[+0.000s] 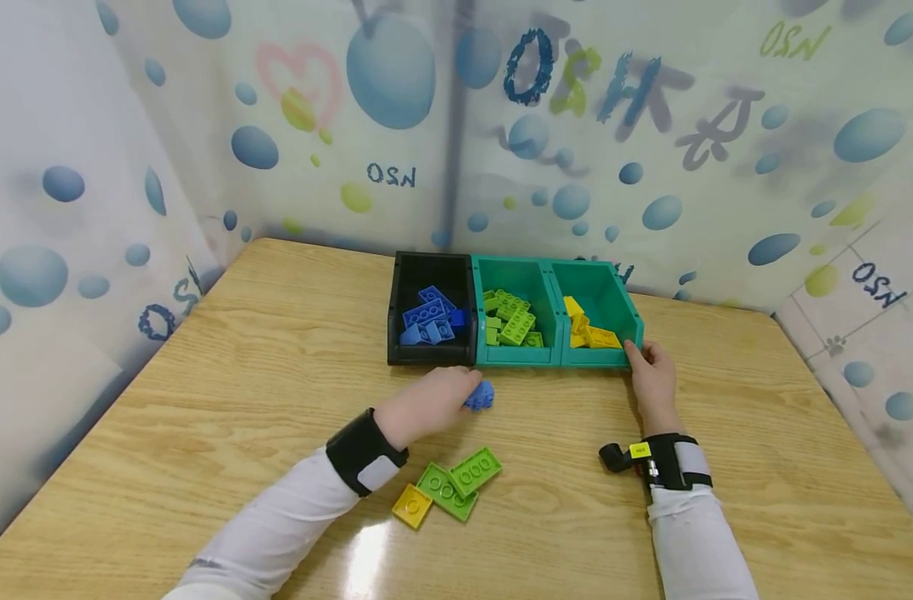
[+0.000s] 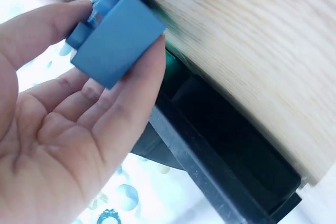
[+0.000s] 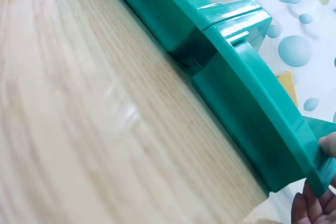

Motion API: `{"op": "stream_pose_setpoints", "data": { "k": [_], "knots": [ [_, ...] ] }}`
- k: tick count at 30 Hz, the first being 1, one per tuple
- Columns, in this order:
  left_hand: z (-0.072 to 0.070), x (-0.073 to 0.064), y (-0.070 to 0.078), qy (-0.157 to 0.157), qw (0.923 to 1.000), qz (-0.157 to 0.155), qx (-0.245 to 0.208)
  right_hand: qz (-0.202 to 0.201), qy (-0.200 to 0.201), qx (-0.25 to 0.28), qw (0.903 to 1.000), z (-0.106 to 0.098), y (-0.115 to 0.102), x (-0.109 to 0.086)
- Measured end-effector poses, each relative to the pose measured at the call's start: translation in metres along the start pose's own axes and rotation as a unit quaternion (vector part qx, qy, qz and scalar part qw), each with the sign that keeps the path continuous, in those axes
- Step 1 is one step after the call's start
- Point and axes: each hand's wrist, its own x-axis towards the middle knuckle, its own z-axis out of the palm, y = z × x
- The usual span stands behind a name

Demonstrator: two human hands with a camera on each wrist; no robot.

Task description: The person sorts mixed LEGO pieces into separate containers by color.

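Note:
Between thumb and fingers my left hand [image 1: 431,403] pinches a blue building brick [image 2: 118,40], its studs showing in the left wrist view. In the head view that brick is partly hidden and sits just in front of the black bin [image 1: 431,357], which holds several blue bricks [image 1: 425,313]. My right hand [image 1: 655,382] grips the front right corner of the right green bin [image 1: 599,358], thumb on its rim. Yellow bricks [image 1: 593,337] lie in that bin. Lime green bricks [image 1: 516,327] fill part of the middle green bin [image 1: 518,357].
Two lime green bricks [image 1: 475,471] and a yellow brick [image 1: 412,506] lie studs down on the wooden table [image 1: 561,517], near the left forearm. The three bins stand side by side near a patterned curtain [image 1: 456,125] behind the table.

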Motion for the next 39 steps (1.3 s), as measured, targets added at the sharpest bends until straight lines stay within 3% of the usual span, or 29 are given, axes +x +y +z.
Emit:
{"op": "stream_pose_setpoints", "data": {
  "k": [7, 14, 20, 26, 34, 39],
  "knots": [
    [-0.011, -0.002, -0.002, 0.041, 0.9991, 0.005, 0.013, 0.002, -0.001, 0.002, 1.0000, -0.001, 0.000, 0.000],
    [-0.040, -0.010, -0.008, 0.117, 0.9928, -0.021, -0.016, 0.002, 0.003, 0.009, 1.0000, -0.002, -0.002, -0.001],
    [-0.053, -0.011, -0.023, 0.159, 0.9864, -0.040, -0.018, 0.002, 0.003, 0.005, 1.0000, -0.003, -0.002, 0.000],
    [-0.055, -0.007, -0.041, 0.184, 0.9796, -0.066, -0.046, 0.001, 0.009, 0.000, 1.0000, -0.003, -0.003, 0.001],
    [-0.048, 0.000, -0.058, 0.183, 0.9731, -0.119, -0.074, -0.002, 0.009, -0.005, 0.9999, -0.001, -0.004, 0.000],
    [-0.044, 0.010, -0.062, 0.185, 0.9727, -0.133, -0.044, -0.003, 0.008, -0.004, 1.0000, 0.000, -0.002, 0.001]
  ]
}}
